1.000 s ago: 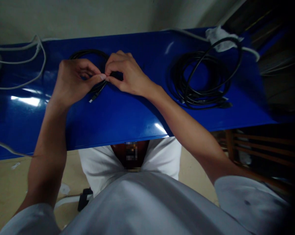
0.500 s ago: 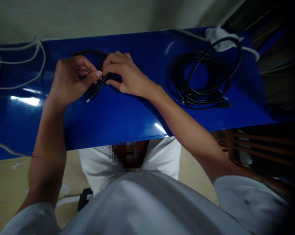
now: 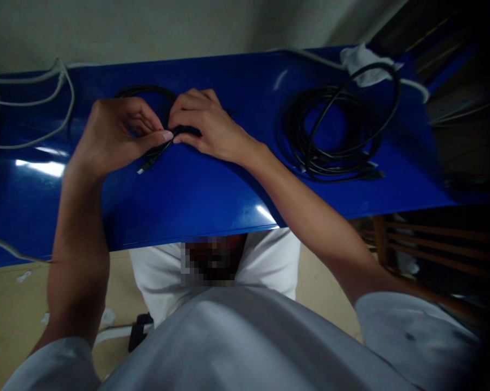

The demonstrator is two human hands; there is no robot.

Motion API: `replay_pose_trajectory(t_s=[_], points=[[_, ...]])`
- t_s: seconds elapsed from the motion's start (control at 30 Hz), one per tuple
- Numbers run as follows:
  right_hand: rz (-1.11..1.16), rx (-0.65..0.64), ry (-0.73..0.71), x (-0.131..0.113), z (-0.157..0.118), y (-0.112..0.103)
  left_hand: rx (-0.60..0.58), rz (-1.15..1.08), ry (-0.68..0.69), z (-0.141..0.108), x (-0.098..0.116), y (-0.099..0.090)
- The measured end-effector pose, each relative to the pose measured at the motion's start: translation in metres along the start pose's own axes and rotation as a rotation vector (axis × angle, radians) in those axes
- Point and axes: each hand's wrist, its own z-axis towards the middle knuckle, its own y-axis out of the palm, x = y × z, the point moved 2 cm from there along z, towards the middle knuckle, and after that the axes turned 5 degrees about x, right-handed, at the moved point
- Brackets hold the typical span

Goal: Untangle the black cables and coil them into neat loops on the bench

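A black cable (image 3: 149, 89) lies coiled on the blue table, partly covered by both hands. Its light-tipped plug (image 3: 142, 167) pokes out below my left hand (image 3: 120, 130). The thumb and forefinger of that hand are pinched together at the cable's side; whatever thin piece sits between the tips is too small to make out. My right hand (image 3: 204, 122) has its fingers bent round the bundled part of the same cable, palm down. The fingertips of both hands nearly meet there.
A larger coil of black cable (image 3: 334, 136) rests on the blue table (image 3: 196, 206) at the right, near a crumpled white wrapping (image 3: 364, 62). White cords (image 3: 71, 103) run along the left. A wooden chair (image 3: 381, 239) stands beyond the right front edge.
My left hand has moved slightly down, its pinched fingertips now closer to my right thumb. The plug has shifted a little left and down. My right hand stays almost in place.
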Motion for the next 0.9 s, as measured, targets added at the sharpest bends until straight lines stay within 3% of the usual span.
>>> replay_pose_trajectory(t_s=[0.23, 0.9], points=[[0.028, 0.044, 0.011, 0.0017, 0.0005, 0.0042, -0.068, -0.017, -0.017, 0.0015, -0.0016, 0.0007], [0.027, 0.042, 0.008, 0.0026, 0.0012, 0.0051, -0.066, 0.047, 0.005, -0.0015, -0.0040, -0.0005]])
